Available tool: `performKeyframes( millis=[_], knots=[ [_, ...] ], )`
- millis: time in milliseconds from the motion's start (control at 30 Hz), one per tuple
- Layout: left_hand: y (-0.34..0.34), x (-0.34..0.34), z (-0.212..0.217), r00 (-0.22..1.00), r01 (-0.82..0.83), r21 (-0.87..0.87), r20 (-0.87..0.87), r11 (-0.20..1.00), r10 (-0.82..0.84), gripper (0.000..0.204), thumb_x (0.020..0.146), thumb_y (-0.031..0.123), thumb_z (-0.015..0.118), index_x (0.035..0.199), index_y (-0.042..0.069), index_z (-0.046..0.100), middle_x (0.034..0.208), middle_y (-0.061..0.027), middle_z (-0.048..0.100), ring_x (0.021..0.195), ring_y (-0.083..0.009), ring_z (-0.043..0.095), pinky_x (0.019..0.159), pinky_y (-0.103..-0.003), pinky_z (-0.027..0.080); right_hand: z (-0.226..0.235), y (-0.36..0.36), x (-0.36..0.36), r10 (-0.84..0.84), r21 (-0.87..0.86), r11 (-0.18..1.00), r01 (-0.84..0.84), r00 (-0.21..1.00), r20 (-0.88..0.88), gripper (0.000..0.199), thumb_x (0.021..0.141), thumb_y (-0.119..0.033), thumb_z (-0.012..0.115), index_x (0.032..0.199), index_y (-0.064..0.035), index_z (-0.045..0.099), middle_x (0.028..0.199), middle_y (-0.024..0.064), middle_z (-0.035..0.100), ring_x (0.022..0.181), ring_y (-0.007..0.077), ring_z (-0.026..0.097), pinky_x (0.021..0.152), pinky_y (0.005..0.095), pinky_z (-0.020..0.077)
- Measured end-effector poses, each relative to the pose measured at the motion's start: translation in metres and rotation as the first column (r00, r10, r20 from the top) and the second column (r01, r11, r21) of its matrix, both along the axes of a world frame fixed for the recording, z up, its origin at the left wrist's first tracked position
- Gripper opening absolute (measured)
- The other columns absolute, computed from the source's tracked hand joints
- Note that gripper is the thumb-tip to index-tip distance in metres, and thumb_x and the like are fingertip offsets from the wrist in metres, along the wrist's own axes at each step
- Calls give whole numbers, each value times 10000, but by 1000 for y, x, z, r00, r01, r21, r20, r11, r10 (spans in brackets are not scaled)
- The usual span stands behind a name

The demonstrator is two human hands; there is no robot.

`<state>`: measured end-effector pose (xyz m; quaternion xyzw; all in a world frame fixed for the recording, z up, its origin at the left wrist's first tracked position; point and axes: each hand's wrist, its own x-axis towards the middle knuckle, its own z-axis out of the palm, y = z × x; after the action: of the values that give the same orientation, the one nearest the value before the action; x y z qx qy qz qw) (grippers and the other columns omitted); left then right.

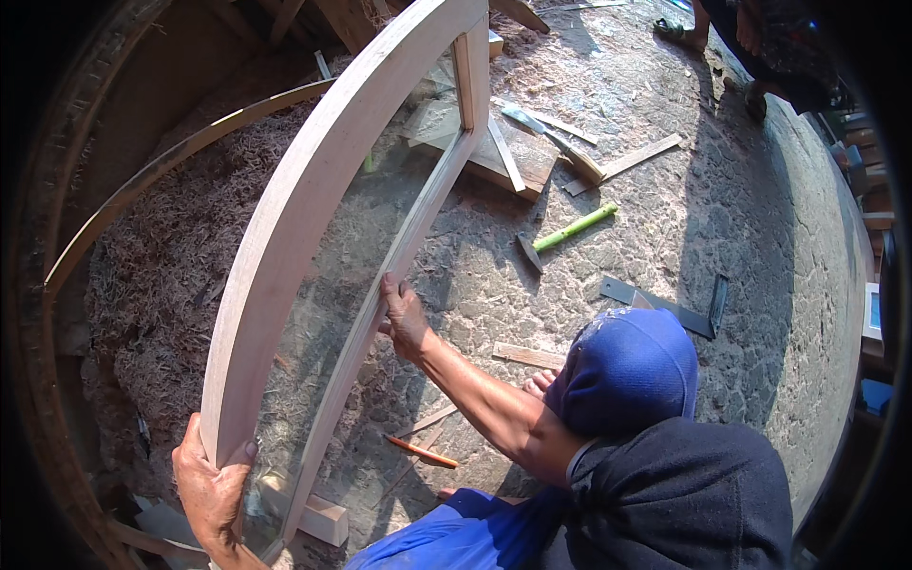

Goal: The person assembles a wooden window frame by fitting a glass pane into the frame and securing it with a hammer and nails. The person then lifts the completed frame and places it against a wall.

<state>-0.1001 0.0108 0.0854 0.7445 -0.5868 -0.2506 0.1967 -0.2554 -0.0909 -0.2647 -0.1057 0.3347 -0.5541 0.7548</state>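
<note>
Arched wooden frame (271,237) slants over rough ground (655,237), toward its left edge. Left hand (211,480) clasps the frame's near end, thumb over the corner; right hand (408,321) gripping the straight inner bar (347,366). Wooden block (518,173) by the far end, chisel-like tool (578,160) along its right edge. Farther right: green-handled hammer (575,228), metal square (660,306). Shavings (171,256) heaped at the ground's left edge.

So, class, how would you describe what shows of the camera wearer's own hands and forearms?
The left hand is ungloved, with no ring or watch showing. Its forearm is mostly cut off at the lower edge, so any sleeve is unclear. The right hand is out of view.
</note>
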Motion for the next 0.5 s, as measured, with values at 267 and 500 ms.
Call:
performKeyframes(
  millis=[267,500],
  knots=[
    [-10,4,1,992,38,62,116,997,-45,352,718,-2,743,1060,-36,666,869,-94,747,791,-143,683,746,-309,537,4,-5,3,37,175,984,-31,999,-36,912,886,-744,587,1427,-44,366,1321,158,507,1235,321,561,988,604,519],
    [-6,8,-2,986,33,53,161,998,-41,373,693,14,736,1060,-17,682,892,-146,753,836,-196,731,776,-337,548,-19,-3,8,43,30,999,-42,998,-47,888,908,-741,553,1422,-40,373,1312,166,518,1238,325,542,952,622,525]
  ],
)
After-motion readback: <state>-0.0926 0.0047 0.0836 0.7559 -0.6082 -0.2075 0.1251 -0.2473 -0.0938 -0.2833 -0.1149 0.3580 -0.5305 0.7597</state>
